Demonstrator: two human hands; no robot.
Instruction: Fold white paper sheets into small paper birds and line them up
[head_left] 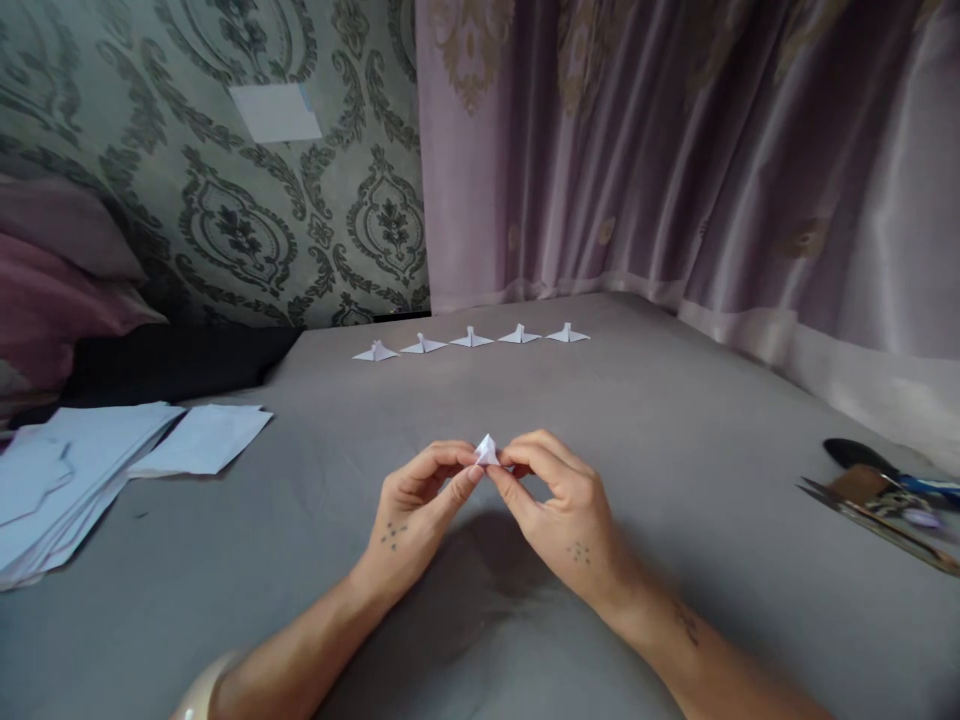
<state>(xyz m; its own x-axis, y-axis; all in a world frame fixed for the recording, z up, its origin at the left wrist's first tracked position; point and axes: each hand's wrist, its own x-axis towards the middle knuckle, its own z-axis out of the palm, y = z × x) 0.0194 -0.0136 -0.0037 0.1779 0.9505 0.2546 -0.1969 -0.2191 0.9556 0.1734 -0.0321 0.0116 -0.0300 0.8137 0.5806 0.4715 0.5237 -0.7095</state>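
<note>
A small folded piece of white paper (487,450) is held up in the middle of the head view, its pointed tip upward. My left hand (427,495) pinches its left side between thumb and fingers. On the other side, the thumb and fingers of my right hand (555,490) pinch it too. The fingertips cover its lower edges. Beyond my hands, several folded white paper figures (471,338) with spread, wing-like sides stand in a row on the grey cloth surface (315,540).
Stacked white paper sheets (82,470) lie at the left, beside smaller paper pieces (206,438). Scissors (877,520) and other small items lie at the right edge. A black cloth (180,360) is at the back left; a purple curtain (637,150) hangs behind.
</note>
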